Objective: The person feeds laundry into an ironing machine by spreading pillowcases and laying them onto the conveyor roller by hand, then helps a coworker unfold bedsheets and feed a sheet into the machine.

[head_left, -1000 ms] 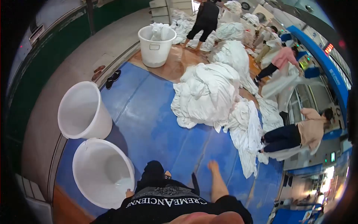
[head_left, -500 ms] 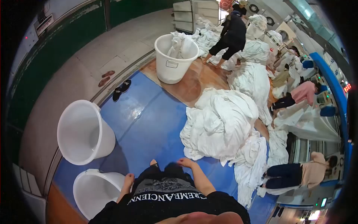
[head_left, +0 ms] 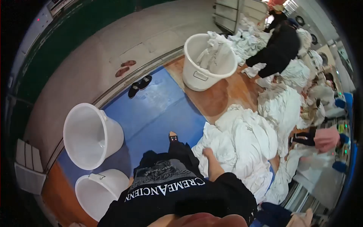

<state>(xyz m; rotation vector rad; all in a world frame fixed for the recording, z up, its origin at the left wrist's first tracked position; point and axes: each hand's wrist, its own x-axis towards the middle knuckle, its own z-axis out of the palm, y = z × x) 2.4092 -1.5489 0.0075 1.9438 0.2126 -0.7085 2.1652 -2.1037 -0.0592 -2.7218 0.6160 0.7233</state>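
My right hand (head_left: 207, 152) hangs low at my side with its fingers curled in. In the head view it overlaps the near edge of a big heap of white cloth (head_left: 245, 140), and I see no fold of cloth gripped in it. Whether it touches the heap I cannot tell. My left hand is hidden behind my black shirt; only a sliver of skin shows near the rim of the closer white tub (head_left: 102, 193). Beside that tub stands another large white tub (head_left: 86, 136), with nothing visible inside.
A third white tub (head_left: 208, 77) ahead holds white cloth. Black shoes (head_left: 140, 86) lie on the blue floor (head_left: 151, 117), brown slippers (head_left: 125, 68) beyond the track. A person in black (head_left: 278, 49) bends over more cloth. Another in pink (head_left: 326, 140) stands by machines at right.
My body has stepped forward, bringing the cloth heap closer on my right. My right hand now lies over the heap's edge in view; my left hand has gone out of sight.
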